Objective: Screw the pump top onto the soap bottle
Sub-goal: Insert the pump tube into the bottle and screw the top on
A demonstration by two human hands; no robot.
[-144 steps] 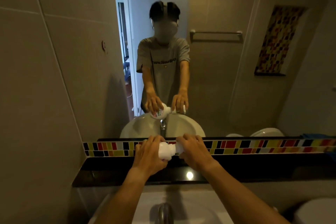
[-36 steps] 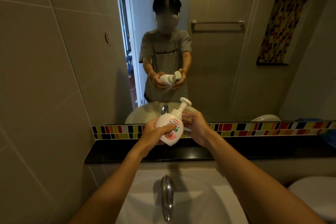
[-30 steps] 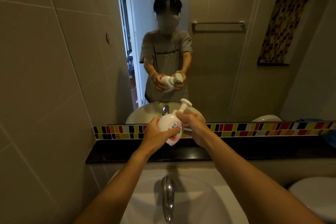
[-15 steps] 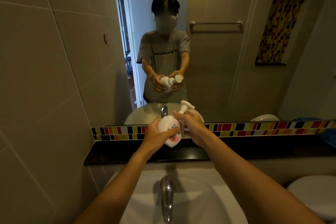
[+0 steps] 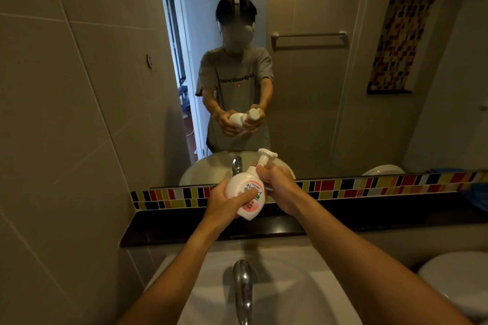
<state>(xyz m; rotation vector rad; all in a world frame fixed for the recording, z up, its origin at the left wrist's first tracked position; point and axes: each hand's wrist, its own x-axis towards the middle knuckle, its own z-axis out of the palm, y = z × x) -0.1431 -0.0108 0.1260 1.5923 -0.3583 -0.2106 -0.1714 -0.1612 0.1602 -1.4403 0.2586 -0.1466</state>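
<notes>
I hold a white soap bottle with a pink label in the air above the sink, tilted with its top toward the upper right. My left hand wraps the bottle's body, thumb across the label. The white pump top sits on the bottle's neck, its nozzle pointing right. My right hand grips the pump's collar at the neck, fingers closed around it. The mirror ahead repeats the bottle and both hands.
A chrome tap rises over the white basin right below my arms. Behind it runs a black ledge under a multicoloured tile strip and the mirror. A white toilet lid lies at lower right; a tiled wall closes the left.
The pump nozzle has turned from pointing up-right to pointing right, and my right hand has shifted around the collar. The bottle stays in my left hand at the same place.
</notes>
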